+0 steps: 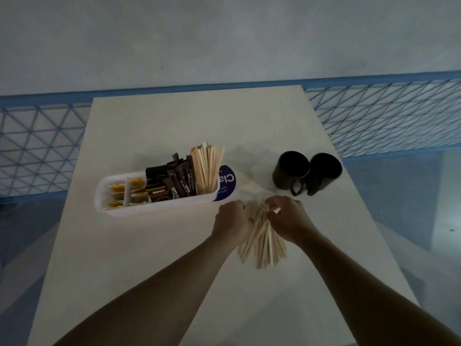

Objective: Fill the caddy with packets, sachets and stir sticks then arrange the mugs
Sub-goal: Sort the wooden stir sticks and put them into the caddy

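In the head view, the left hand (230,221) and the right hand (287,218) curl around one loose bundle of stir sticks (264,245), whose ends fan toward six o'clock over the pale table (149,258). The white caddy (154,208) lies at ten o'clock from the hands. It holds yellow sachets (124,193), dark packets (172,183) and upright sticks (207,168). Two black mugs (290,168) stand touching each other at one o'clock.

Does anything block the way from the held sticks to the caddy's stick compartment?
Nothing visible. The left hand and right hand hold the sticks near the caddy; other sticks already stand in its right end.
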Demonstrator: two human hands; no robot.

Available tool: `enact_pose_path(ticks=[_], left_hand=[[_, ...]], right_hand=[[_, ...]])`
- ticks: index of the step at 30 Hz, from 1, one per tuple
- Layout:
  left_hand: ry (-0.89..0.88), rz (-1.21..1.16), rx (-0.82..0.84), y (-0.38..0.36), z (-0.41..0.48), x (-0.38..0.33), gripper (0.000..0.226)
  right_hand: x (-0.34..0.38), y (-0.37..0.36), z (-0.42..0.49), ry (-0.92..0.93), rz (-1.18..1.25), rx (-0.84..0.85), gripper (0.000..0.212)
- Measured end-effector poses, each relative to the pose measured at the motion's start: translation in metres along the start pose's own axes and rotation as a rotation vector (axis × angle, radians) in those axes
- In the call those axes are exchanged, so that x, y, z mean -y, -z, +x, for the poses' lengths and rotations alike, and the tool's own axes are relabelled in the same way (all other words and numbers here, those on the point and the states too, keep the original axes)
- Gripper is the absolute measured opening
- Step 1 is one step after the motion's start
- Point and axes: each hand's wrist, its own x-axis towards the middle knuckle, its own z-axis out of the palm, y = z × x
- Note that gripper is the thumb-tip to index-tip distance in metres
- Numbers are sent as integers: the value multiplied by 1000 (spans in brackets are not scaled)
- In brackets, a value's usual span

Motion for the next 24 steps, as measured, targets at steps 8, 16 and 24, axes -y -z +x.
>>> enact_pose_path(ticks=[8, 16, 24], left_hand=[[50, 97, 16, -37, -5, -1, 55], [93, 41, -119, -59, -15, -7, 43], [85, 68, -135, -55, -13, -4, 45]], right_hand=[[-28, -3, -20, -83, -50, 17, 29], [-31, -12, -26, -98, -40, 3, 17], [-24, -22, -22, -103, -63, -19, 29]])
